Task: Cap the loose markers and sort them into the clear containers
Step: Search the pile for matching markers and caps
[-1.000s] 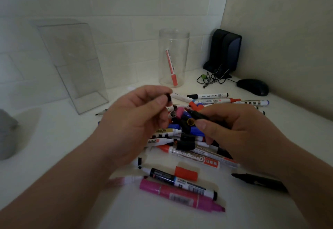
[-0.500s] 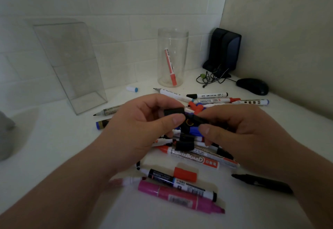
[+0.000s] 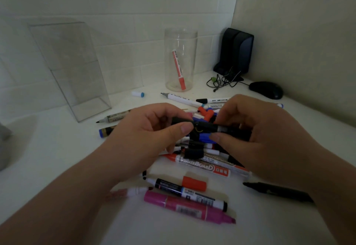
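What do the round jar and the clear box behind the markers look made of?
Round jar: clear, likely plastic, slightly cloudy; the red marker inside shows through. Clear box: rigid glossy sheet, probably acrylic; sharp straight edges, wall tiles visible through it. Glass can't be ruled out.

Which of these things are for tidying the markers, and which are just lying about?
For the job: the black marker, pinched by the left hand and the right hand; the heap of loose coloured markers; the loose red plastic cap; the clear round plastic jar; the clear rectangular box.
Just lying about: the black computer mouse; the black upright speaker; the tangled black cable.
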### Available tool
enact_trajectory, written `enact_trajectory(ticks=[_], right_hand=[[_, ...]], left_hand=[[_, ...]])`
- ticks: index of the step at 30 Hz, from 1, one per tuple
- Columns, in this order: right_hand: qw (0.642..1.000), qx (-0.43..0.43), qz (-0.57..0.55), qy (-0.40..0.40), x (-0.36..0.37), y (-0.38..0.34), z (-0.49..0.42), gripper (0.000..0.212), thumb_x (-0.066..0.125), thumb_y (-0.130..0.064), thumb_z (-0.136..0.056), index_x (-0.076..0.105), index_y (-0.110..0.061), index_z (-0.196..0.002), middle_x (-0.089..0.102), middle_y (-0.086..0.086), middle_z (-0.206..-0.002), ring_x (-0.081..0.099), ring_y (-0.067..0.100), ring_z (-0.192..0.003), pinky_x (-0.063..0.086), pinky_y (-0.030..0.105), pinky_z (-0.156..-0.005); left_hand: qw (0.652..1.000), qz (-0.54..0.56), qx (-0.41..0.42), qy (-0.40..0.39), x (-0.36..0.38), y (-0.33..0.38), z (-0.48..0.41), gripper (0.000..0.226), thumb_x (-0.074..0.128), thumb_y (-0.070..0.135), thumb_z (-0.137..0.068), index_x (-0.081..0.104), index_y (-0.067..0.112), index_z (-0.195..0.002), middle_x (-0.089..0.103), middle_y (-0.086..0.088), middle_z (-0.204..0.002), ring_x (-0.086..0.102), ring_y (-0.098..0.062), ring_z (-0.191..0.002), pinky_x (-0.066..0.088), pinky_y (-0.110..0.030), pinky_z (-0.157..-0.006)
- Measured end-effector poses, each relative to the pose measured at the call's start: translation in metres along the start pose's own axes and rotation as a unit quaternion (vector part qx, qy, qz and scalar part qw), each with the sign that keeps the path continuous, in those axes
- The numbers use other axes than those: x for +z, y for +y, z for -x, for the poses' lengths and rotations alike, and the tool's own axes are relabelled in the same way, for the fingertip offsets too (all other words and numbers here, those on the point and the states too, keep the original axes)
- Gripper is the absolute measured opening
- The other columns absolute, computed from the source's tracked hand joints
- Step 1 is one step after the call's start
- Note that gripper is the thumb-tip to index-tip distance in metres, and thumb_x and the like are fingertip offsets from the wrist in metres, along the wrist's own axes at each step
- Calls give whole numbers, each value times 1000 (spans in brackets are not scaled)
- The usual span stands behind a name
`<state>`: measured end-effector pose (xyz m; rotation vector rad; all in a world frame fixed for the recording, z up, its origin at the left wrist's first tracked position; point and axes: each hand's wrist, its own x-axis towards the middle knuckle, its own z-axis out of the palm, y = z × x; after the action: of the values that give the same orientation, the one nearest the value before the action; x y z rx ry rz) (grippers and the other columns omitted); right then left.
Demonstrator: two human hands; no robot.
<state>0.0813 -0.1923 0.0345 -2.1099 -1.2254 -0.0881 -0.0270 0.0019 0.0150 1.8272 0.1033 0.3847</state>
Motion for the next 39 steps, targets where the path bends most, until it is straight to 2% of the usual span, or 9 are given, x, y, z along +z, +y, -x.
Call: enact_trajectory(ticks=[5, 8, 12, 15, 21, 24, 27, 35, 39], right_hand=[[998, -39, 37, 13, 1, -4, -1, 10, 69, -39, -73, 62, -42, -80, 62, -28, -73, 62, -9, -79, 44, 1, -66], [998, -54, 5, 23, 1, 0, 1, 17, 75, -28, -74, 69, -37, -88, 68, -20, -77, 66, -4, -78, 48, 4, -64], [970, -21, -239, -43, -5, 3, -2, 50, 69, 17, -76, 66, -20, -110, 73, -4, -104, 72, 16, -98, 58, 22, -79], [933, 13, -359, -3, -6, 4, -8, 48, 62, 27, -77, 64, -9, -108, 75, 1, -106, 74, 17, -98, 59, 23, -78], [880, 25, -474, 15, 1, 15, -11, 49, 56, 22, -68, 63, -6, -108, 74, 13, -105, 70, 32, -106, 58, 38, -87], [917, 30, -398, -3, -1, 21, -10, 49, 64, 6, -65, 66, -17, -108, 71, 10, -102, 71, 26, -85, 55, 37, -71], [928, 54, -368, -12, -1, 24, -9, 37, 62, -2, -71, 65, -23, -101, 67, 4, -79, 51, 21, -55, 44, 32, -52], [936, 54, -347, -25, -3, 22, -11, 8, 69, -34, -82, 63, -28, -83, 50, 4, -58, 39, 16, -47, 34, 25, -44], [932, 57, -357, -6, -2, 21, -12, 16, 72, -40, -83, 66, -26, -78, 50, 7, -53, 38, 17, -44, 33, 24, -44]], left_hand=[[1000, 13, 4, -5, 4, 2, 1, 22, 70, 29, -71, 77, 23, -90, 65, 1, -59, 58, -9, -52, 46, -13, -53], [1000, 28, 13, -1, 5, 1, 1, 23, 71, 25, -72, 77, 18, -94, 68, 0, -61, 62, -12, -53, 48, -14, -57], [997, 71, -2, -9, -1, -4, -1, 15, 79, 21, -81, 77, 22, -96, 74, -12, -79, 71, -29, -69, 58, -33, -73], [993, 118, -1, -2, -3, -6, -2, 21, 78, 15, -77, 77, 21, -96, 74, -14, -84, 71, -26, -72, 57, -32, -76], [995, 91, 10, 26, 2, -3, -1, 24, 84, 20, -73, 76, 22, -95, 74, -10, -82, 72, -23, -72, 58, -32, -78], [995, 82, 7, 49, 3, 0, -1, 23, 75, 27, -67, 77, 25, -90, 75, -7, -80, 72, -19, -69, 58, -25, -72], [997, 61, 11, 56, 4, 1, 0, 23, 75, 27, -67, 77, 24, -90, 75, -4, -75, 71, -16, -66, 57, -21, -70], [996, 33, 21, 85, 7, 8, 2, 26, 74, 26, -64, 77, 23, -90, 77, 3, -77, 71, -12, -63, 53, -13, -63], [995, -5, 40, 91, 7, 10, 4, 27, 72, 29, -66, 77, 22, -92, 75, 7, -69, 69, -7, -56, 51, -10, -59]])
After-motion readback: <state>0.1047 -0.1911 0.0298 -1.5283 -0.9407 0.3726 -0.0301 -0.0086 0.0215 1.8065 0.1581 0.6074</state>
